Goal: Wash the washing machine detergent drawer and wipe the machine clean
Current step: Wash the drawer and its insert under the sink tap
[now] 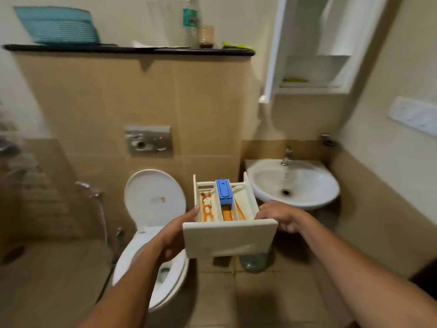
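Observation:
A white detergent drawer point(230, 240) is held in the air in front of me, its front panel toward me. Its compartments show orange stains and white residue, and a blue insert point(224, 191) sits in the middle channel. My left hand point(176, 235) grips the drawer's left side by the front panel. My right hand point(282, 216) grips the right side, fingers curled under the edge. The washing machine is out of view.
A white wall sink point(307, 185) with a tap point(286, 156) lies just beyond the drawer, right. A toilet point(151, 233) with raised lid stands below left, a hand sprayer point(91, 189) beside it. An open cabinet point(314, 55) hangs above the sink; a dark shelf point(130, 49) carries bottles.

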Tool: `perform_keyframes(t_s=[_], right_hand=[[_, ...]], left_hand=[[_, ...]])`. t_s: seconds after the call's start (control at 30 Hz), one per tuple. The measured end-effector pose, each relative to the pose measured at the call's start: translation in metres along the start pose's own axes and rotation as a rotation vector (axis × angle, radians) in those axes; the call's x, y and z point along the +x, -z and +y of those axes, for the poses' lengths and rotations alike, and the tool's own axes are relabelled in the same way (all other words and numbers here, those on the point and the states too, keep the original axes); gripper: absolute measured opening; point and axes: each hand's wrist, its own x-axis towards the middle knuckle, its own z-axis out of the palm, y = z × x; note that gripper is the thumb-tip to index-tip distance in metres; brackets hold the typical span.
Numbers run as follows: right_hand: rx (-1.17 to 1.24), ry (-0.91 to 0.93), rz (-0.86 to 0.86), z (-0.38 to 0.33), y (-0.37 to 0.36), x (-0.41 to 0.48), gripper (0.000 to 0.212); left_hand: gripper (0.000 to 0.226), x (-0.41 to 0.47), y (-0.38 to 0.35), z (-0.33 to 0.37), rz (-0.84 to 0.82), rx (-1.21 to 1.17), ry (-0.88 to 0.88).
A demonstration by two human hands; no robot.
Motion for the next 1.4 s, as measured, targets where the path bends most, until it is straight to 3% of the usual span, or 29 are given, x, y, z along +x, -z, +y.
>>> perform_keyframes(t_s=[0.03, 0.17, 0.3, 0.47, 0.57, 0.7, 0.87, 0.93, 1.0, 1.1, 1.17, 1.3, 1.4], right_hand=[[0.013, -0.017, 0.012, 0.002, 0.013, -0.003, 0.027], [0.086, -0.041, 0.125, 0.007, 0.061, -0.009, 0.007], [0.203, -0.072, 0.287, 0.021, 0.105, -0.003, 0.037], [0.683, 0.021, 0.507, 0.049, 0.152, 0.017, 0.03], [0.721, 0.081, 0.594, 0.069, 0.178, 0.037, 0.036], [0.695, 0.09, 0.483, 0.092, 0.219, 0.076, 0.053], [0.543, 0.027, 0.32, 0.102, 0.277, 0.142, 0.11], [0.501, 0.01, 0.251, 0.096, 0.294, 0.165, 0.117], [0.467, 0.005, 0.199, 0.09, 0.314, 0.192, 0.108], [0.444, 0.001, 0.156, 0.085, 0.335, 0.233, 0.068], [0.456, 0.002, 0.141, 0.087, 0.346, 0.257, 0.052], [0.506, 0.011, 0.116, 0.1, 0.364, 0.296, 0.054], [0.494, -0.026, 0.107, 0.103, 0.376, 0.322, 0.056]], left_hand=[[0.049, 0.012, -0.009, 0.005, -0.048, -0.018, 0.028], [0.046, 0.065, -0.047, 0.016, -0.153, -0.02, 0.128], [0.025, 0.1, -0.093, 0.017, -0.099, -0.012, 0.094], [0.031, 0.15, -0.136, 0.024, -0.11, -0.002, 0.093], [0.031, 0.187, -0.166, 0.024, -0.054, -0.047, 0.088], [0.038, 0.25, -0.216, 0.021, 0.059, -0.157, 0.092], [0.037, 0.324, -0.298, 0.017, 0.168, -0.381, 0.121], [0.04, 0.349, -0.327, 0.018, 0.208, -0.478, 0.12], [0.047, 0.376, -0.352, 0.017, 0.273, -0.538, 0.133], [0.059, 0.406, -0.369, 0.016, 0.343, -0.591, 0.16], [0.061, 0.425, -0.372, 0.014, 0.361, -0.582, 0.178], [0.038, 0.468, -0.361, 0.011, 0.316, -0.568, 0.176], [0.039, 0.5, -0.351, 0.01, 0.306, -0.617, 0.185]])
